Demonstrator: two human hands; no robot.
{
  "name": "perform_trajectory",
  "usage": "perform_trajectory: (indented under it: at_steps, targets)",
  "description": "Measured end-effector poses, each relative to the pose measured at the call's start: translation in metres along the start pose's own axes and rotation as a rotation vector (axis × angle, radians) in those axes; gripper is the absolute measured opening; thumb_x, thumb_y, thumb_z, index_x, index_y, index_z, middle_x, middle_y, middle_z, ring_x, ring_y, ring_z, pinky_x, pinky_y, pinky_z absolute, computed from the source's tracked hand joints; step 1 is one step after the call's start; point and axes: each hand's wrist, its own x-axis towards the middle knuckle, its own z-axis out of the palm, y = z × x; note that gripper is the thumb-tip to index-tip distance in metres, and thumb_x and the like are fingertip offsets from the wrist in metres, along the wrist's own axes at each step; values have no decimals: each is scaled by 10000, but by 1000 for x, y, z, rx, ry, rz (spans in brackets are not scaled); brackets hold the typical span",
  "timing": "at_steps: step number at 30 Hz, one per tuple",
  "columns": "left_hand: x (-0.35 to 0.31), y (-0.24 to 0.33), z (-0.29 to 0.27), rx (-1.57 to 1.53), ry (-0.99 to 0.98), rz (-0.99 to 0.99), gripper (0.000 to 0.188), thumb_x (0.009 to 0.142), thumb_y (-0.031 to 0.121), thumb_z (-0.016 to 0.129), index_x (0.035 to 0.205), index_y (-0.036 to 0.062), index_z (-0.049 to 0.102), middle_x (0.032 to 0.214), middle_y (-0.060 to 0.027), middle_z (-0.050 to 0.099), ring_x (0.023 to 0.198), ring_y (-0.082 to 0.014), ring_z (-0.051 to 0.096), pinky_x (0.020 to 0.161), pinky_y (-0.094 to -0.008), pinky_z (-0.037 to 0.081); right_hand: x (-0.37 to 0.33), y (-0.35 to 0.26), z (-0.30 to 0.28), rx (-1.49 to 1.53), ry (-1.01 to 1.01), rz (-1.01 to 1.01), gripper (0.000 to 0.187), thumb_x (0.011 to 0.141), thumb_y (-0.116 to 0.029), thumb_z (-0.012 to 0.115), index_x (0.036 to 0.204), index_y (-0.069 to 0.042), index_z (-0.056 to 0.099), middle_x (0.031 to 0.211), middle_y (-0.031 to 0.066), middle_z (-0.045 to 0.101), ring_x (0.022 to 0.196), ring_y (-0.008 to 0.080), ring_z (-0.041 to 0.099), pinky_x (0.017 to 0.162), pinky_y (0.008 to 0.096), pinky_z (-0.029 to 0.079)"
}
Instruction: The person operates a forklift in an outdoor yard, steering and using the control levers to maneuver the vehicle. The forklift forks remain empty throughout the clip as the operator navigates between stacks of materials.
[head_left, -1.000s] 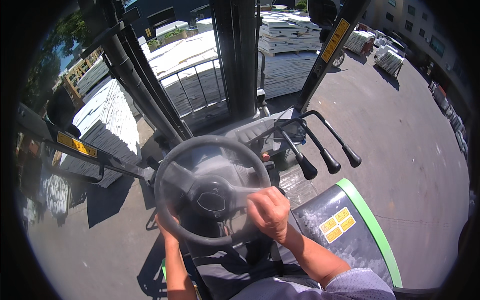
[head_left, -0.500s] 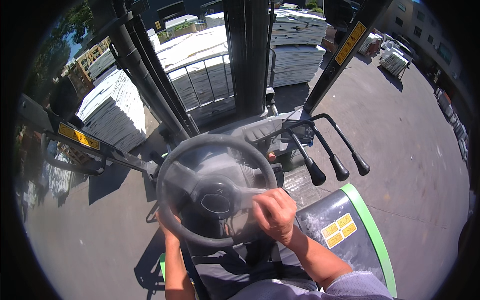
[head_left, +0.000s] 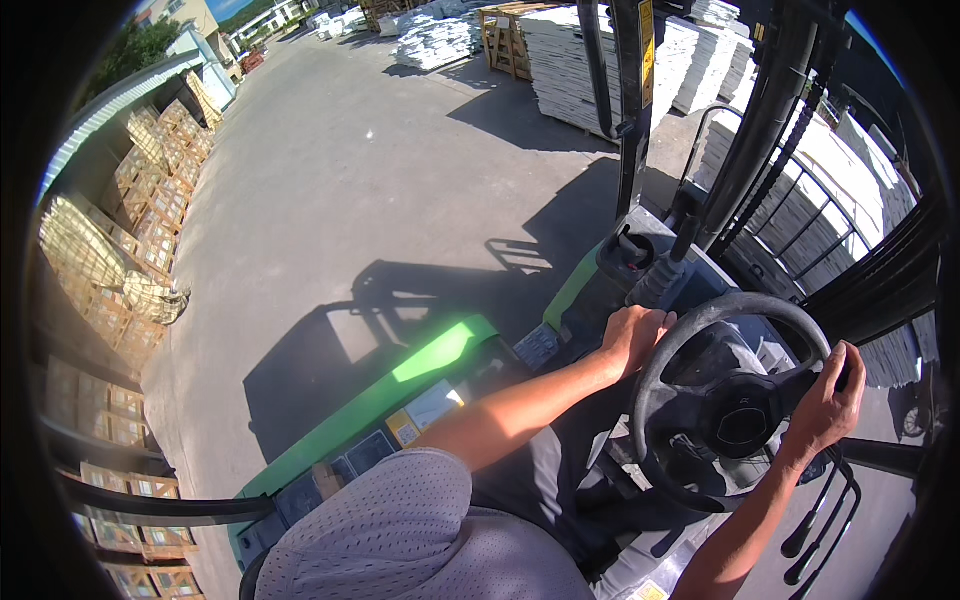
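A black steering wheel (head_left: 650,440) with a dark round hub stands in front of me, to the right in view. My right hand (head_left: 828,405) is closed around its right rim, thumb and fingers pointing up. At the upper left of the rim is my left hand (head_left: 635,340), its fingers bent and closed. What those fingers hold is hidden, and I cannot tell whether they touch the rim. Below my right forearm hang several black control levers (head_left: 800,535) with dark knobs. The vehicle's green side panel (head_left: 440,350) runs beneath my left arm.
Ahead on the right rises the dark mast (head_left: 755,130) with a barred guard, stacks of white slabs (head_left: 570,75) beyond it. Wooden crates (head_left: 160,220) line the left side under a roof. Grey pavement (head_left: 330,150) lies between, with the vehicle's shadow (head_left: 310,380) on it.
My view has swung left, bringing the crates and pavement into sight. My left hand has moved up along the wheel's left side; my right has shifted from its lower right to the right rim.
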Motion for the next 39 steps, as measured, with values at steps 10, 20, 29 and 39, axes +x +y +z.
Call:
perform_trajectory:
  at_steps: [10, 20, 29, 39]
  targets:
    - [15, 3, 2, 125, 18, 183, 427, 1059, 383, 489, 833, 90, 701, 771, -166, 725, 755, -395, 724, 698, -489, 563, -44, -98, 67, 217, -198, -334, 88, 864, -35, 713, 939, -36, 667, 833, 106, 644, 744, 322, 614, 679, 410, 509]
    - [35, -29, -28, 310, 72, 278, 105, 829, 118, 672, 738, 66, 671, 692, -137, 684, 651, -332, 704, 587, -428, 535, -171, -64, -50, 261, -361, -236, 196, 762, -30, 802, 931, -80, 716, 819, 36, 675, 739, 238, 662, 672, 362, 528]
    - [39, -49, -28, 67, 122, 355, 283, 951, 197, 651, 754, -6, 656, 654, -220, 638, 645, -420, 681, 567, -467, 492, -44, -2, -35, 12, -17, -70, 146, 864, -2, 704, 1006, -29, 680, 798, 133, 631, 715, 318, 619, 650, 410, 497]
    - [69, -45, -39, 147, 43, 249, 223, 975, 257, 624, 929, 54, 703, 750, -121, 691, 701, -298, 694, 656, -423, 521, -29, -145, 121, 188, -100, -282, 146, 808, -89, 743, 894, -75, 626, 805, 68, 560, 761, 263, 597, 674, 377, 516]
